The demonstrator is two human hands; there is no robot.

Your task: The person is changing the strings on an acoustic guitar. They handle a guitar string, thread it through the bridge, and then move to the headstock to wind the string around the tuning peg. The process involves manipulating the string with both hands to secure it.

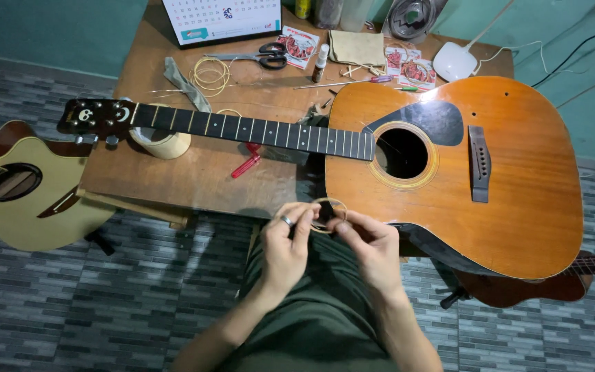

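Over the lap, both hands (328, 241) pinch a coiled guitar string (328, 215).

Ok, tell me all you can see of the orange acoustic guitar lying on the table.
The orange acoustic guitar lies face up across the wooden table, body to the right and overhanging the edge, black headstock to the left. It looks like glossy wood, with a dark fretboard, black pickguard, round soundhole and dark bridge. No strings show on it. Its neck rests over a tape roll. Neither hand touches it.
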